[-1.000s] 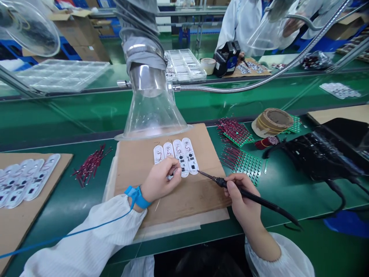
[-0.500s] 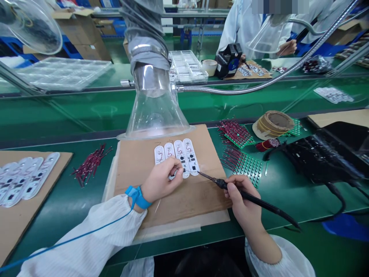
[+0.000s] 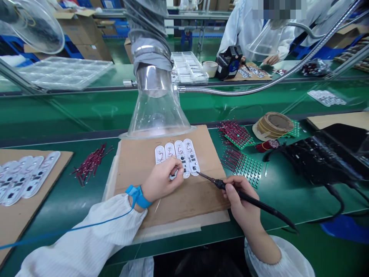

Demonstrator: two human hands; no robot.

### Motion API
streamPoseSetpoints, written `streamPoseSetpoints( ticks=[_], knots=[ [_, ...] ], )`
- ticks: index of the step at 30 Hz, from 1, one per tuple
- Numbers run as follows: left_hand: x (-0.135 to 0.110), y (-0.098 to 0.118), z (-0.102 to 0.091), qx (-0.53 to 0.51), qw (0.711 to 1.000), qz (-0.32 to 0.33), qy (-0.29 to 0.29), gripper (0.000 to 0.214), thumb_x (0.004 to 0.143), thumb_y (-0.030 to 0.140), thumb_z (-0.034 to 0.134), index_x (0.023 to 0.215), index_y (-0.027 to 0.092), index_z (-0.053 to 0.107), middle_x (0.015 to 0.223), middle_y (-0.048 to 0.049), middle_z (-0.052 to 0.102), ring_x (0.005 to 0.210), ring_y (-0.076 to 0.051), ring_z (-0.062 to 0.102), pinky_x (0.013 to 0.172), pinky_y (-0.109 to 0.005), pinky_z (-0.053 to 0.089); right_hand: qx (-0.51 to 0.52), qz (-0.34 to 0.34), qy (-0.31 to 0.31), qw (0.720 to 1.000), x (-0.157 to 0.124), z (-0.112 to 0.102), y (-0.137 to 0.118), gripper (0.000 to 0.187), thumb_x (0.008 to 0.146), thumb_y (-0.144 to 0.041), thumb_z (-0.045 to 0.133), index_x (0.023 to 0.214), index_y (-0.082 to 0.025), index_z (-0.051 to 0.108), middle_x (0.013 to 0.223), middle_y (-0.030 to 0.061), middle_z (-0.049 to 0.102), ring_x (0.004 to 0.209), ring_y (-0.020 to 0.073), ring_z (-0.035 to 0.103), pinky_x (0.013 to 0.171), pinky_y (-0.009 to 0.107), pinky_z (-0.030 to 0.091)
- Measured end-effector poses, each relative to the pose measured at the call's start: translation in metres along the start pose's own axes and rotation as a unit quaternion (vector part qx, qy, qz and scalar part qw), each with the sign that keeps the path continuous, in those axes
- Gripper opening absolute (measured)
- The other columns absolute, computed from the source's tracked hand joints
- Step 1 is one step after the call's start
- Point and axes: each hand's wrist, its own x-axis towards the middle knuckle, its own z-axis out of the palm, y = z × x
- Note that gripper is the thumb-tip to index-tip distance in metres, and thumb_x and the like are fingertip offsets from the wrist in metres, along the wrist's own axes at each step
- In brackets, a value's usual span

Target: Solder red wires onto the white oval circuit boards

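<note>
Soldering iron [image 3: 219, 184] is gripped pen-style in the right hand [image 3: 242, 202], tip right by the near end of the rightmost of four white boards [image 3: 180, 152], can't tell if it's actually touching. Left hand [image 3: 163, 179] has a thin wire [image 3: 187, 171] pinched, covering the near ends of the left two. Boards lie toward the far edge of the cardboard [image 3: 187, 202], red wires [image 3: 90, 164] piled on the desk [image 3: 284, 192] off its left edge

I'm in an electronics workshop: my iron [image 3: 219, 184], boards [image 3: 190, 154], a fume hood [image 3: 157, 111] and a co-worker [image 3: 238, 27] at the facing bench [image 3: 119, 70] show it.
</note>
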Motion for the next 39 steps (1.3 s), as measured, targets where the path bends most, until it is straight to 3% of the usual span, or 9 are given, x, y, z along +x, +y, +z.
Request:
streamPoseSetpoints(
  ticks=[18, 24, 28, 35, 39],
  knots=[
    [0.000, 0.000, -0.001, 0.002, 1.000, -0.005, -0.011, 0.011, 0.098, 0.013, 0.052, 0.093, 0.022, 0.054, 0.071, 0.0071, 0.045, 0.057, -0.011, 0.042, 0.056, -0.023, 0.036, -0.031, -0.017, -0.049, 0.998, -0.001, -0.001, 0.003, 0.013, 0.110, -0.036, 0.068, 0.104, -0.024, 0.070, 0.082, 0.0004, 0.072, 0.066, 0.0158, 0.070, 0.060, 0.025, 0.056],
    [-0.001, 0.000, 0.000, 0.004, 1.000, -0.002, -0.006, 0.011, 0.099, 0.013, 0.052, 0.094, 0.022, 0.055, 0.071, 0.0067, 0.046, 0.056, -0.012, 0.042, 0.056, -0.024, 0.036, -0.006, -0.008, 0.003, 1.000, -0.002, -0.001, 0.002, 0.018, 0.110, -0.041, 0.068, 0.103, -0.024, 0.070, 0.082, 0.0011, 0.071, 0.064, 0.0162, 0.068, 0.058, 0.026, 0.055],
    [0.002, 0.002, 0.000, 0.017, 1.000, -0.002, 0.004, 0.011, 0.101, 0.014, 0.052, 0.093, 0.023, 0.055, 0.072, 0.0050, 0.049, 0.059, -0.013, 0.045, 0.058, -0.026, 0.037, 0.000, 0.003, 0.002, 1.000, -0.001, 0.000, 0.003, 0.021, 0.109, -0.043, 0.068, 0.101, -0.024, 0.070, 0.076, 0.0002, 0.068, 0.062, 0.0168, 0.066, 0.057, 0.026, 0.054],
    [-0.005, -0.004, -0.025, 0.031, 0.999, 0.001, 0.008, 0.013, 0.105, 0.013, 0.054, 0.096, 0.022, 0.057, 0.078, 0.0016, 0.055, 0.069, -0.016, 0.054, 0.065, -0.029, 0.043, 0.034, -0.001, 0.036, 0.999, -0.003, 0.000, -0.003, 0.019, 0.110, -0.042, 0.068, 0.102, -0.025, 0.070, 0.075, -0.0006, 0.068, 0.060, 0.0149, 0.065, 0.055, 0.023, 0.053],
    [-0.014, -0.012, -0.034, 0.009, 1.000, -0.027, 0.006, 0.010, 0.107, 0.015, 0.056, 0.100, 0.022, 0.059, 0.082, 0.0007, 0.059, 0.072, -0.016, 0.057, 0.068, -0.030, 0.046, 0.026, -0.004, 0.019, 0.999, -0.005, 0.011, -0.012, 0.014, 0.110, -0.039, 0.068, 0.106, -0.025, 0.070, 0.082, 0.0008, 0.070, 0.065, 0.0157, 0.067, 0.061, 0.025, 0.056]
  ],
)
